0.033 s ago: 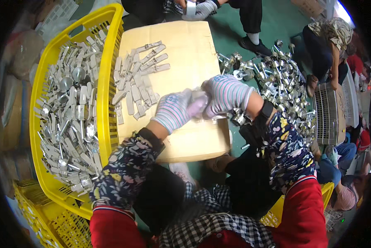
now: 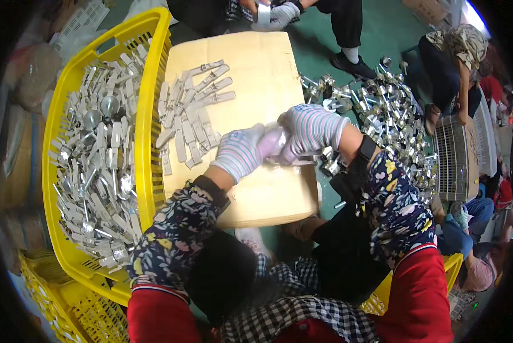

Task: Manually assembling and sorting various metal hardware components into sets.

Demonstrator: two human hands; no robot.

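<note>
Over the cardboard-topped work surface (image 2: 256,197), my left hand (image 2: 242,153) and my right hand (image 2: 315,130) meet, both in striped knit gloves. Their fingers are closed around a shiny metal part (image 2: 303,160); most of it is hidden and its exact kind is unclear. The left thumb presses toward the right hand's fingers. To the left of my hands lies a loose group of flat grey lever-like pieces (image 2: 193,114), several of them side by side.
At the left, a yellow basket (image 2: 147,114) holds many grey levers with metal cups and bolts. Round metal parts with bolts (image 2: 385,108) are heaped on the green floor at the right. Another person's gloved hand (image 2: 279,16) works across the surface. A crate (image 2: 452,154) stands farther right.
My hands stay together around the metal part in nearly the same place. The left thumb has shifted slightly, and the whole view has moved a little.
</note>
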